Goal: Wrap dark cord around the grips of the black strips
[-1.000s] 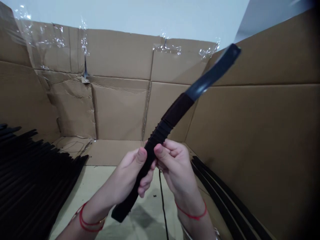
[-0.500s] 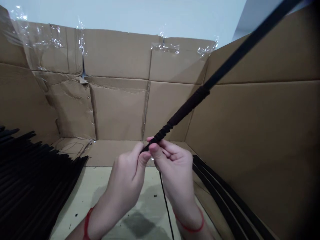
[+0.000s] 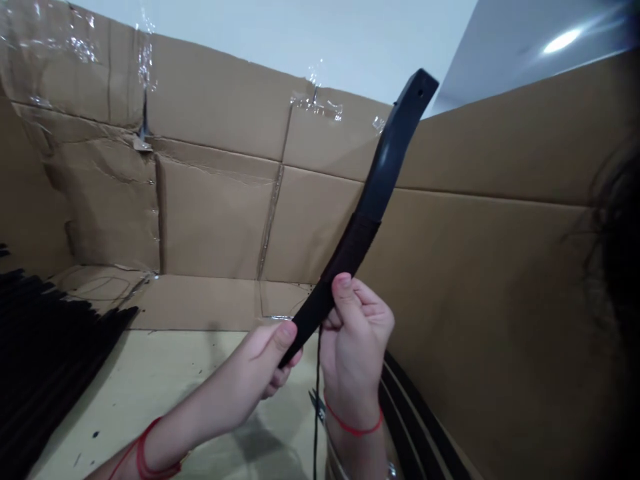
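A long black strip (image 3: pixel 393 157) with a curved, smooth end and a small hole near its tip slants up to the right. Dark fabric sleeving (image 3: pixel 353 247) covers its lower length and lies flat along it. My left hand (image 3: pixel 270 353) grips the covered strip low down, thumb on top. Higher up, my right hand (image 3: pixel 357 327) pinches the sleeving's edge between thumb and curled fingers. Below the right hand hangs a thin black cord (image 3: pixel 317 427); whether it joins the sleeving is hidden.
Many black strips (image 3: pixel 45 360) are piled at the left. Several more long black strips (image 3: pixel 420 427) lie at the right. Behind the right wrist, a partly hidden pointed tool (image 3: pixel 316 402) rests on the pale tabletop (image 3: pixel 175 373). Taped cardboard walls (image 3: pixel 215 213) surround the area.
The strip has turned to show its broad face and has come down, so its holed end is visible. Sleeving that was bunched now lies smooth. My hands have moved apart along it.
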{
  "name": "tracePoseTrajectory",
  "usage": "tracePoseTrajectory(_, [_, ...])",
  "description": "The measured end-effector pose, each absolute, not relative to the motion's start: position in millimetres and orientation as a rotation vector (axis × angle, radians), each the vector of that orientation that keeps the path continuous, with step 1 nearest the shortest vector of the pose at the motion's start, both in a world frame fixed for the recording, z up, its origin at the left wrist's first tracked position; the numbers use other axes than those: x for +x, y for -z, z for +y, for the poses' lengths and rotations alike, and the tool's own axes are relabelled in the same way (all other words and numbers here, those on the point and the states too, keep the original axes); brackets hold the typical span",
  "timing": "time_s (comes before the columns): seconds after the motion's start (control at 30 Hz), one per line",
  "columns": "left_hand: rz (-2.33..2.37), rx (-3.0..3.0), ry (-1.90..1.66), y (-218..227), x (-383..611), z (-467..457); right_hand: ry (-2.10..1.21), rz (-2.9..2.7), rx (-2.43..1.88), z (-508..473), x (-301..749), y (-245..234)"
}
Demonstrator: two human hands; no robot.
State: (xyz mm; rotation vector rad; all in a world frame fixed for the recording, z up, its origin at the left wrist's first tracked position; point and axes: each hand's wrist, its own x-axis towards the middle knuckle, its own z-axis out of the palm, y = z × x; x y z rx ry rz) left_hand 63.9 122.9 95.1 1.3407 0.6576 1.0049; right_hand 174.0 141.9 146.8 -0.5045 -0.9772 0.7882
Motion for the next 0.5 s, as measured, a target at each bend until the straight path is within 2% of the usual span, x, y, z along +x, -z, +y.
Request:
tracePoseTrajectory(0.17, [0.679, 1.338, -1.031, -102, 58, 123, -0.854, -1.031, -0.495, 147, 174, -147])
tracePoseTrajectory(0.3, [0.667, 1.320, -1.019, -112, 40, 115, -1.050, -1.172, -0.415, 147, 180, -150])
tracePoseTrajectory(0.5, [0.474, 1.272, -0.551, -113, 19, 121, -1.190, -1.379, -0.325, 130, 179, -148])
